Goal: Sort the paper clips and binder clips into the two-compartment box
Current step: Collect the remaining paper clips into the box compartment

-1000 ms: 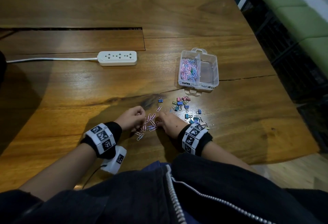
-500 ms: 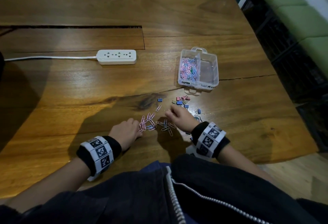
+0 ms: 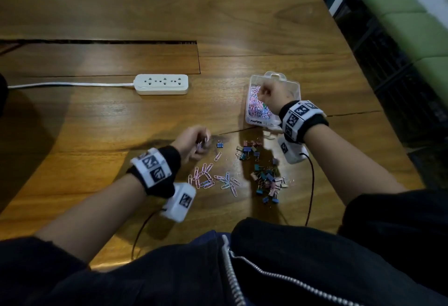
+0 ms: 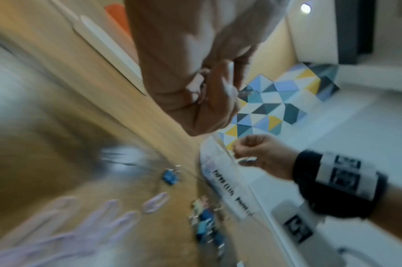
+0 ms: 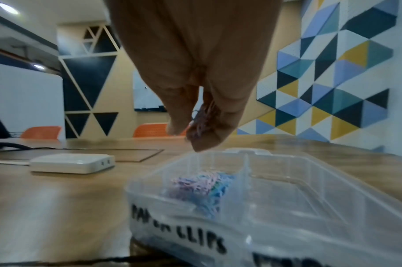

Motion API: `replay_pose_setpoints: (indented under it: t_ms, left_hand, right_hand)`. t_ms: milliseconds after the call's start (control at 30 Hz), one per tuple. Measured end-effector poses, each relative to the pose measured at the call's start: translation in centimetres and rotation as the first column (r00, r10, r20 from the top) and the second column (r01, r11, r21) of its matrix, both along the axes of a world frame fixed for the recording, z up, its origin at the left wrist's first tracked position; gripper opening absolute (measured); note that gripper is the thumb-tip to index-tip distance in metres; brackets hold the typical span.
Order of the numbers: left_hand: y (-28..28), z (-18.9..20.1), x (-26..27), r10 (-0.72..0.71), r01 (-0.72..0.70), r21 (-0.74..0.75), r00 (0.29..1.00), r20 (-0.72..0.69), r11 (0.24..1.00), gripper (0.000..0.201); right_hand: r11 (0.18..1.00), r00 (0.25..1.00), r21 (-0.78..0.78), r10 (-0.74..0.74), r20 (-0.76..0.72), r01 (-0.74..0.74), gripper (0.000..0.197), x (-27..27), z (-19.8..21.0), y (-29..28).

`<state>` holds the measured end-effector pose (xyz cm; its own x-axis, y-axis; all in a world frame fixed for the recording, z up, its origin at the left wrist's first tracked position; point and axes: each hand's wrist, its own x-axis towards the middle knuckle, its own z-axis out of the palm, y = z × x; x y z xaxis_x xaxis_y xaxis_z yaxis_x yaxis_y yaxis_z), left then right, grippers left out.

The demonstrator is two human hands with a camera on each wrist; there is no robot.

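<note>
A clear two-compartment box stands on the wooden table; its left compartment holds a heap of pastel paper clips, its right one looks bare. My right hand hovers over the left compartment, pinching a bunch of paper clips between curled fingers. My left hand is raised a little above the table left of the piles, gripping a few paper clips. Loose paper clips lie near me, with binder clips to their right.
A white power strip with its cable lies left of the box. A lone blue binder clip sits by my left hand. The table's right edge drops to a dark floor and a green bench.
My right hand rose from the loose clips and travelled to the box with a bunch of paper clips. My left hand lifted off the table with a few clips.
</note>
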<state>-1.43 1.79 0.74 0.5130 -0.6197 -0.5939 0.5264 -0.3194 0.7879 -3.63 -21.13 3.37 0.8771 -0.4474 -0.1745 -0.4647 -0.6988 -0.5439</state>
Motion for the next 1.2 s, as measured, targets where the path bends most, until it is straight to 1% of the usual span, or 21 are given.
replay_pose_setpoints:
  t_ms: [100, 200, 333, 467, 500, 567, 633, 667, 733, 800, 867, 900, 933, 967, 1000, 1033, 1067, 1100, 1133, 1167, 1200]
  left_hand:
    - [-3.1, 1.7, 1.4, 0.061, -0.073, -0.112, 0.992, -0.108, 0.991, 0.027]
    - [-5.9, 2.5, 2.7, 0.114, -0.137, -0.110, 0.975, -0.190, 0.984, 0.027]
    - [-9.2, 2.8, 3.6, 0.150, -0.185, -0.087, 0.939, -0.309, 0.979, 0.027]
    - [-12.0, 3.2, 3.8, 0.157, -0.187, -0.048, 0.916, -0.369, 0.981, 0.026]
    - [-12.6, 3.2, 3.8, 0.139, -0.177, -0.068, 0.918, -0.372, 0.982, 0.032]
    - [-13.7, 3.4, 3.6, 0.132, -0.190, -0.115, 0.913, -0.386, 0.975, 0.058]
    - [-14.5, 3.8, 3.3, 0.103, -0.200, -0.193, 0.901, -0.421, 0.961, 0.071]
    - [-14.7, 4.0, 3.1, 0.091, -0.196, -0.208, 0.898, -0.430, 0.958, 0.074]
    - [-14.7, 4.1, 3.1, 0.079, -0.169, -0.197, 0.915, -0.396, 0.966, 0.077]
    - [-14.4, 4.0, 3.1, 0.067, -0.131, -0.181, 0.944, -0.323, 0.975, 0.071]
    - [-13.0, 4.2, 3.1, 0.048, -0.079, -0.154, 0.980, -0.192, 0.985, 0.051]
    - [-12.0, 4.2, 3.0, 0.026, -0.037, -0.115, 0.995, -0.097, 0.993, 0.035]
    - [-10.8, 4.2, 2.8, -0.027, 0.028, -0.034, 0.999, 0.035, 0.999, 0.022]
    - [-9.4, 3.8, 2.5, -0.128, 0.113, 0.086, 0.973, 0.194, 0.990, 0.017]
    - [-7.8, 3.0, 2.3, -0.284, 0.205, 0.248, 0.894, 0.346, 0.947, 0.020]
    - [-6.2, 2.2, 1.9, -0.471, 0.276, 0.435, 0.760, 0.447, 0.857, 0.026]
    - [-4.7, 1.3, 1.5, -0.629, 0.307, 0.597, 0.625, 0.461, 0.742, 0.034]
    - [-3.0, 0.6, 0.9, -0.739, 0.318, 0.712, 0.533, 0.412, 0.626, 0.043]
    - [-1.5, -0.1, 0.1, -0.806, 0.329, 0.785, 0.487, 0.335, 0.525, 0.054]
    - [-0.2, -0.8, -0.6, -0.843, 0.347, 0.819, 0.463, 0.275, 0.457, 0.065]
    - [0.8, -1.3, -1.3, -0.861, 0.358, 0.832, 0.445, 0.247, 0.424, 0.073]
  right_hand:
    - [1.000, 0.992, 0.001, 0.001, -0.127, -0.001, 0.019, 0.5, -1.1, -1.0]
    - [0.999, 0.987, 0.039, 0.031, -0.160, -0.025, 0.022, 0.3, -1.6, -1.5]
    - [0.985, 0.997, 0.168, 0.037, -0.062, -0.026, 0.026, -0.2, -2.4, -2.1]
    - [0.980, 0.996, 0.200, -0.005, 0.084, -0.012, 0.022, -0.7, -2.7, -2.6]
    - [0.984, 0.991, 0.176, -0.034, 0.127, 0.011, 0.020, -0.9, -2.7, -2.6]
    - [0.990, 0.968, 0.111, -0.111, 0.227, 0.087, 0.015, -1.5, -2.4, -2.7]
    - [0.975, 0.937, 0.135, -0.209, 0.281, 0.177, 0.012, -2.4, -2.1, -2.4]
    - [0.962, 0.926, 0.173, -0.256, 0.277, 0.214, 0.010, -2.8, -2.0, -2.1]
    - [0.940, 0.912, 0.229, -0.311, 0.267, 0.254, 0.009, -3.7, -1.8, -1.4]
    - [0.927, 0.915, 0.283, -0.317, 0.249, 0.245, 0.013, -4.6, -1.6, -0.4]
    - [0.921, 0.950, 0.342, -0.258, 0.175, 0.187, 0.017, -5.7, -1.7, 1.2]
    - [0.925, 0.973, 0.352, -0.198, 0.115, 0.146, 0.017, -6.5, -2.1, 2.1]
    - [0.933, 0.991, 0.346, -0.127, 0.052, 0.101, 0.015, -7.2, -2.5, 3.0]
    - [0.941, 0.998, 0.335, -0.056, -0.010, 0.056, 0.013, -8.0, -3.0, 4.0]
    - [0.945, 0.997, 0.325, 0.000, -0.075, 0.025, 0.012, -8.9, -3.4, 5.0]
    - [0.947, 0.989, 0.320, 0.040, -0.141, 0.007, 0.013, -9.8, -3.8, 6.0]
    - [0.949, 0.976, 0.315, 0.079, -0.203, -0.011, 0.016, -10.6, -4.0, 6.9]
    - [0.953, 0.961, 0.301, 0.121, -0.249, -0.042, 0.021, -11.3, -4.1, 7.8]
    - [0.956, 0.948, 0.279, 0.164, -0.274, -0.085, 0.026, -11.9, -4.3, 8.7]
    - [0.956, 0.936, 0.262, 0.205, -0.286, -0.130, 0.029, -12.3, -4.5, 9.4]
    - [0.953, 0.927, 0.255, 0.237, -0.290, -0.164, 0.032, -12.7, -4.7, 10.1]
